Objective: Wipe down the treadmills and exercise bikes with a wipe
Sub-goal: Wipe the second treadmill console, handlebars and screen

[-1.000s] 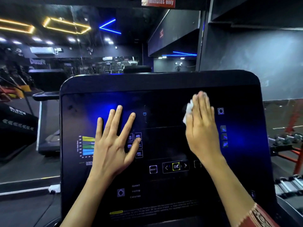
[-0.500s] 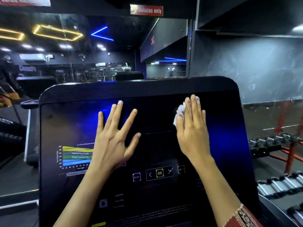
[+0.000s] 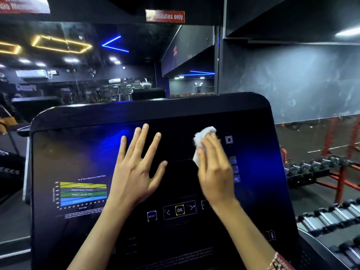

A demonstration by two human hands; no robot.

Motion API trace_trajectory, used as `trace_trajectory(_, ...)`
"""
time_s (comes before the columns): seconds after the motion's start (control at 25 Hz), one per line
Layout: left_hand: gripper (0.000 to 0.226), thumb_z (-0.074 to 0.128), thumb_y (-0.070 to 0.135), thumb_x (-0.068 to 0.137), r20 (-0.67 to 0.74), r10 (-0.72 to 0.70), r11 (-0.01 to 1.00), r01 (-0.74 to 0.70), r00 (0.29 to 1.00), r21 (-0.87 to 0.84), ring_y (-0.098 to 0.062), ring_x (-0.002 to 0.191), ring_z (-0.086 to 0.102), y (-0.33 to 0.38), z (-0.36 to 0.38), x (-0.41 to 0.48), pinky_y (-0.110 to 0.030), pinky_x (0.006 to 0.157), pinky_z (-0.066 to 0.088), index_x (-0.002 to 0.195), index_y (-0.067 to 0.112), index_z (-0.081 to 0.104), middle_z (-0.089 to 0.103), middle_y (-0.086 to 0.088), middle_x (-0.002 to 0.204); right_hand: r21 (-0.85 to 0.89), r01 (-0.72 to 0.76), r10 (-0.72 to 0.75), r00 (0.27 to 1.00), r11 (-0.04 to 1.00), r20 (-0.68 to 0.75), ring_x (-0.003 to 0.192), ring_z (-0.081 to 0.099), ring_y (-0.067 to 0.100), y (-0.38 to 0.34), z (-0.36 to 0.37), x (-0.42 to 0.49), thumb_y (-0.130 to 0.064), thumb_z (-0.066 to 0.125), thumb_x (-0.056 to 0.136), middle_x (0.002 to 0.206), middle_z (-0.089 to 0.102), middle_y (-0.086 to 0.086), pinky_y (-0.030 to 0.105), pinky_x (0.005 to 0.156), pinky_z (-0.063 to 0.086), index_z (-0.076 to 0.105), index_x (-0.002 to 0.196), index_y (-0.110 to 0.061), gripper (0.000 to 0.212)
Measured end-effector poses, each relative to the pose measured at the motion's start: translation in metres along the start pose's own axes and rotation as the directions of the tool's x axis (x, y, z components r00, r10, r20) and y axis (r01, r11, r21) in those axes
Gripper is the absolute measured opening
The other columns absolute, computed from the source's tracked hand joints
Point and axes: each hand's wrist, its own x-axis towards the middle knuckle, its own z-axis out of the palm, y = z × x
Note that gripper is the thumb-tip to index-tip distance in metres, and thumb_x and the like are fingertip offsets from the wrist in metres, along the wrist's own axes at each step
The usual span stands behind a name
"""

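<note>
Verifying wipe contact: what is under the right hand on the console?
A white wipe shows past the fingertips of the right hand, against the dark console. The rest of the wipe and any markings beneath the palm are covered.

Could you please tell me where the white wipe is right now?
In the head view, the wipe lies on the upper right of the treadmill console, pressed under the right hand, just left of the diamond icon.

Right hand (image 3: 214,172) presses bunched white wipe (image 3: 204,134) flat against dark treadmill console (image 3: 78,152); wipe pokes out above fingertips. Left hand (image 3: 136,172) splayed flat on console just left of grip. Diamond icon (image 3: 229,139) just right of grip. OK button (image 3: 179,210) below grip. Heart-rate chart (image 3: 83,193) far left, lower.
</note>
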Motion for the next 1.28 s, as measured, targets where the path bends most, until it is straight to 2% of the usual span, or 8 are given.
trace_trajectory(0.16,0.056,0.044,0.041,0.091,-0.006,0.031,0.999,-0.031,1.000,-0.017,-0.029,0.139,0.032,-0.011,-0.007,-0.008,-0.044,0.114,0.019,0.138,0.011,0.049,0.034,-0.017,0.150,-0.054,0.185,-0.172,0.967,0.981,0.190,0.130,0.047,0.037,-0.002,-0.003,-0.047,0.005,0.051,0.087,0.138,0.049,0.024,0.049,0.102,0.044,0.054,0.128,0.009,0.041)
trace_trajectory(0.4,0.051,0.047,0.037,0.092,-0.018,0.036,0.999,-0.037,0.999,-0.034,-0.030,0.137,0.035,-0.028,-0.019,-0.022,-0.043,0.115,0.022,0.134,0.008,0.054,0.039,-0.018,0.146,-0.031,-0.255,0.257,0.963,0.966,0.078,0.135,0.028,0.036,-0.019,0.015,0.008,-0.018,0.033,0.099,0.149,0.021,0.021,0.051,0.108,0.037,0.033,0.142,0.006,0.049)
trace_trajectory(0.52,0.052,0.047,0.037,0.092,-0.010,0.037,0.999,-0.037,0.999,-0.026,-0.029,0.137,0.035,-0.035,-0.025,-0.023,-0.043,0.114,0.023,0.134,0.008,0.054,0.039,-0.017,0.147,-0.166,0.016,0.036,0.952,0.986,0.304,0.147,0.001,0.037,-0.042,0.025,-0.005,-0.023,0.012,0.105,0.159,0.009,0.020,0.045,0.120,0.008,0.022,0.149,0.004,0.052)
trace_trajectory(0.6,0.053,0.047,0.038,0.091,-0.018,0.009,1.000,-0.010,1.000,-0.020,-0.029,0.137,0.034,-0.044,-0.030,-0.027,-0.042,0.114,0.021,0.134,0.009,0.054,0.039,-0.018,0.147,-0.116,0.135,-0.086,0.929,0.984,0.359,0.148,0.001,0.031,-0.036,0.015,-0.032,-0.026,0.018,0.105,0.160,0.008,0.015,0.042,0.120,0.008,0.023,0.150,-0.004,0.051)
trace_trajectory(0.68,0.053,0.047,0.038,0.090,-0.035,-0.040,0.999,0.039,0.999,-0.009,-0.030,0.136,0.033,-0.054,-0.036,-0.028,-0.041,0.115,0.018,0.134,0.008,0.054,0.038,-0.018,0.147,-0.086,0.044,-0.018,0.960,0.995,0.279,0.147,0.003,0.028,-0.027,0.007,-0.036,-0.032,0.026,0.104,0.160,0.006,0.013,0.045,0.119,0.013,0.023,0.151,-0.013,0.051)
trace_trajectory(0.84,0.054,0.046,0.039,0.091,-0.023,-0.046,0.999,0.047,0.999,0.006,-0.030,0.136,0.033,-0.064,-0.040,-0.030,-0.039,0.115,0.017,0.135,0.009,0.053,0.037,-0.019,0.148,-0.070,-0.210,0.219,0.957,0.975,0.188,0.147,-0.001,0.023,-0.066,0.038,0.013,-0.040,0.015,0.103,0.159,0.006,0.005,0.036,0.118,-0.009,0.020,0.150,-0.010,0.056)
trace_trajectory(1.04,0.056,0.045,0.041,0.090,-0.021,-0.079,0.997,0.079,0.997,0.007,-0.031,0.137,0.032,-0.082,-0.048,-0.037,-0.038,0.116,0.015,0.137,0.010,0.051,0.035,-0.018,0.149,0.053,0.172,-0.180,0.937,0.984,0.299,0.148,0.013,0.020,-0.092,0.045,-0.020,-0.016,0.032,0.101,0.158,0.018,0.005,0.035,0.121,0.007,0.018,0.151,-0.009,0.052)
trace_trajectory(1.28,0.056,0.046,0.040,0.090,-0.015,-0.068,0.998,0.068,0.998,-0.007,-0.030,0.138,0.031,-0.092,-0.052,-0.040,-0.040,0.115,0.017,0.137,0.010,0.050,0.035,-0.019,0.149,0.018,-0.169,0.158,0.951,0.986,0.267,0.148,0.003,0.018,-0.121,0.060,0.022,-0.030,0.018,0.100,0.159,0.007,0.007,0.039,0.118,-0.004,0.009,0.149,-0.007,0.055)
